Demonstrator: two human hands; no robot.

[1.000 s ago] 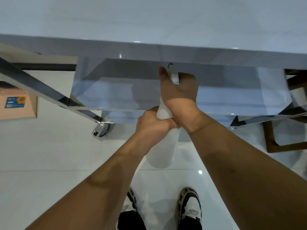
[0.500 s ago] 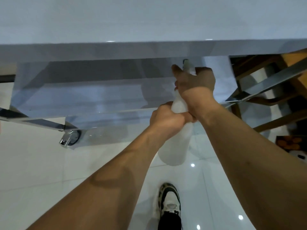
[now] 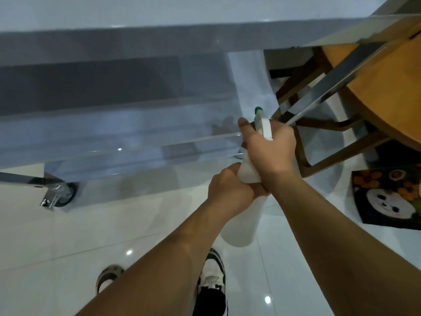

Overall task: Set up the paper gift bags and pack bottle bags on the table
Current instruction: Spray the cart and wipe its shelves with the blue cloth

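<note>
right hand (image 3: 270,148) fingers curled round spray head of white spray bottle (image 3: 242,221) | left hand (image 3: 230,190) grips bottle neck just below | bottle held off the front edge of glossy surface (image 3: 141,42), over tiled floor (image 3: 57,247) | wooden chair (image 3: 373,83) at right corner

A white plastic spray bottle (image 3: 241,220) is held before the glossy grey table's (image 3: 114,14) front edge; a round wooden table (image 3: 387,87) is placed right.
</note>
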